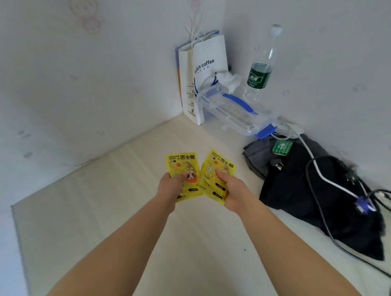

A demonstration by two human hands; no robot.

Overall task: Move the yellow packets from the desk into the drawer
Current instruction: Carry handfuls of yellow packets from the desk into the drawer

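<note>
Yellow hand-warmer packets with cartoon print are held over the pale desk (104,217). My left hand (169,186) grips one yellow packet (183,165) by its lower half, thumb on its face. My right hand (232,188) grips a small fanned stack of yellow packets (219,164), thumb pressed on top. The two sets sit side by side, nearly touching. No drawer is in view.
In the far corner stand white paper bags (207,65), a clear lidded plastic box (233,111) with blue clips and a water bottle (261,65). Dark clothing (302,188) with a green case, cables and a plug lies at the right. Walls close the left and back sides.
</note>
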